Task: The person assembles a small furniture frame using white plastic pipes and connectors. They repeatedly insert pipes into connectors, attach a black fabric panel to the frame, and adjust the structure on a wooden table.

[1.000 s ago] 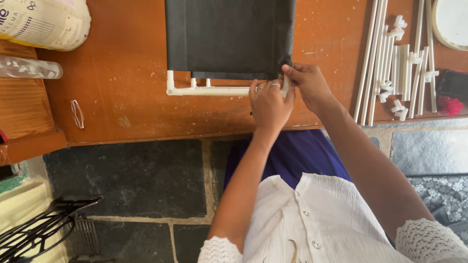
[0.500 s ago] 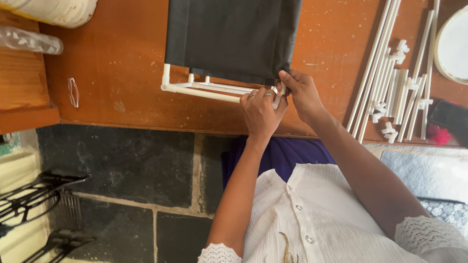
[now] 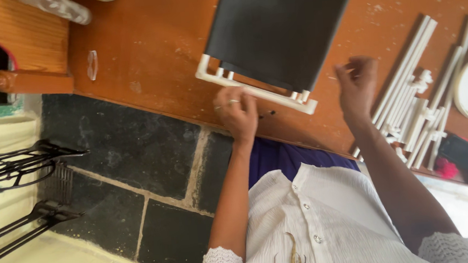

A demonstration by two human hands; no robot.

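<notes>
The left hand (image 3: 236, 112) rested with curled fingers on the white pipe frame (image 3: 256, 91) near the wooden table's (image 3: 149, 49) front edge, touching its lower bar. A black fabric panel (image 3: 281, 27) covered that frame. The right hand (image 3: 357, 83) hovered loosely closed, blurred, beside loose white pipes (image 3: 415, 100) toward the right edge.

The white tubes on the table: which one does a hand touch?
The tube at the frame's near edge, under the black fabric panel; the left hand rests on it. The loose tubes beside the right hand lie untouched.
</notes>
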